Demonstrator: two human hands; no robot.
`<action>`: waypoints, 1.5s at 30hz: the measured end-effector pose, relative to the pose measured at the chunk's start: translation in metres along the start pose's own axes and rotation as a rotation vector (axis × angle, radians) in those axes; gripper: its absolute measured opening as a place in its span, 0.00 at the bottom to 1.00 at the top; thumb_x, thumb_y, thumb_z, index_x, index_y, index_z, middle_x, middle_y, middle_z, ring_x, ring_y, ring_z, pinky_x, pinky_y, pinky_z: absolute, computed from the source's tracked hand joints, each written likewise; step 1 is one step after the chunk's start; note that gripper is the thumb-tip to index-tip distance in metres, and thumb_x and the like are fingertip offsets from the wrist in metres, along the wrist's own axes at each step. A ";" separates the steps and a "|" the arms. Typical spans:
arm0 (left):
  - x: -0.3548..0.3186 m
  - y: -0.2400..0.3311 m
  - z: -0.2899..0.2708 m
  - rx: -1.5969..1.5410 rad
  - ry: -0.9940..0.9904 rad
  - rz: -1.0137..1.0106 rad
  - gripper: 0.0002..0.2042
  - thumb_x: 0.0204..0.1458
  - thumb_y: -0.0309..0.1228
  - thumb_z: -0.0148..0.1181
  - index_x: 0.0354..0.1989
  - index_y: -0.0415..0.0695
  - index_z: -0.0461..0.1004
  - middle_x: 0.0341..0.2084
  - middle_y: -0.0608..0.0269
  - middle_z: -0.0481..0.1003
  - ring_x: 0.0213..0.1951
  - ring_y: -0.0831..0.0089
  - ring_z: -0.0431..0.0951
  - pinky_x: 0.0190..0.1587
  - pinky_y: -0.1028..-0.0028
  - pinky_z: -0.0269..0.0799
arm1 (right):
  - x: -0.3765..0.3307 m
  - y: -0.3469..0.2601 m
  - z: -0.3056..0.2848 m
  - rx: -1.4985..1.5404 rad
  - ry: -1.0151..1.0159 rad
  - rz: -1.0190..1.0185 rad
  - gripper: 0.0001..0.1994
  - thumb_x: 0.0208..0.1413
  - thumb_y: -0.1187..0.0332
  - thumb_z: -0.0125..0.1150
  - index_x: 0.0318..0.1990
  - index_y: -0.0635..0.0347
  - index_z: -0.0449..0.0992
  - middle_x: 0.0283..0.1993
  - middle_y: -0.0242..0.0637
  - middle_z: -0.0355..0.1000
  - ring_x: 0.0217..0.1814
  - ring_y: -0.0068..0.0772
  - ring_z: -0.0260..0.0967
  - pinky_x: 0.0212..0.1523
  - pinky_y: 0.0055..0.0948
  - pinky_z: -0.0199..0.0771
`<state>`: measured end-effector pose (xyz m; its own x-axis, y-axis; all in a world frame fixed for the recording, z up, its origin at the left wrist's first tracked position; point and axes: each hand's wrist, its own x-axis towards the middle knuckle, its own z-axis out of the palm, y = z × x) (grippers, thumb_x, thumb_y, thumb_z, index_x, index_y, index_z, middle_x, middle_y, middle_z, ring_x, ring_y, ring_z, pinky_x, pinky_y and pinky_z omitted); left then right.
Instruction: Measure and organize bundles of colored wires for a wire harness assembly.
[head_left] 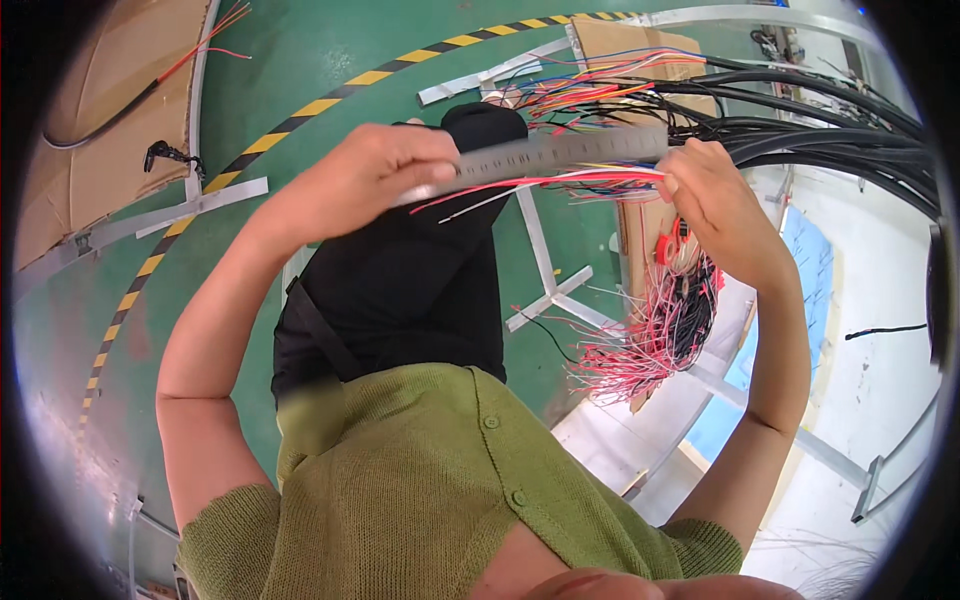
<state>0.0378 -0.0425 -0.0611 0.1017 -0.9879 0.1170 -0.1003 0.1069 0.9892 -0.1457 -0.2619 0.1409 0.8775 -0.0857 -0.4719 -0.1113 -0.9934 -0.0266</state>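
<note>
A steel ruler, blurred by motion, stretches between my two hands above my lap. My left hand pinches its left end between thumb and fingers. At its right end, my right hand is closed round several thin red and white wires. These wires run leftward just below the ruler, and their loose tips lie near my left fingers. The ruler's right end touches or nearly touches my right fingers; I cannot tell whether they grip it too.
Thick black cables come in from the right, fanning into coloured wires over cardboard. A bundle of red and white wires hangs below. At left is a cardboard-topped bench with a cable. Black-yellow tape curves across the green floor.
</note>
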 end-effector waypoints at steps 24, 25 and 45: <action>-0.064 -0.003 0.059 0.984 -0.521 -0.281 0.11 0.49 0.37 0.60 0.20 0.45 0.79 0.18 0.57 0.76 0.27 0.61 0.80 0.28 0.65 0.72 | -0.004 -0.012 -0.003 0.067 0.033 -0.010 0.04 0.59 0.73 0.46 0.37 0.63 0.66 0.34 0.43 0.61 0.40 0.45 0.56 0.46 0.38 0.57; -0.064 -0.001 0.056 0.986 -0.523 -0.281 0.11 0.49 0.37 0.60 0.20 0.45 0.79 0.18 0.57 0.76 0.27 0.61 0.80 0.28 0.65 0.72 | -0.004 -0.014 -0.004 0.067 0.033 -0.032 0.04 0.59 0.73 0.46 0.37 0.63 0.66 0.34 0.43 0.61 0.40 0.46 0.56 0.46 0.38 0.57; 0.066 0.071 0.080 0.238 0.290 0.320 0.07 0.55 0.28 0.53 0.33 0.35 0.67 0.26 0.47 0.71 0.31 0.48 0.73 0.33 0.57 0.69 | 0.004 -0.025 -0.003 0.030 0.133 -0.105 0.04 0.55 0.73 0.51 0.30 0.63 0.66 0.28 0.42 0.65 0.37 0.45 0.62 0.44 0.40 0.59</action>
<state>-0.0418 -0.1089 0.0095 0.2964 -0.8344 0.4646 -0.3915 0.3376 0.8560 -0.1381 -0.2380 0.1423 0.9386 0.0073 -0.3448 -0.0278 -0.9949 -0.0967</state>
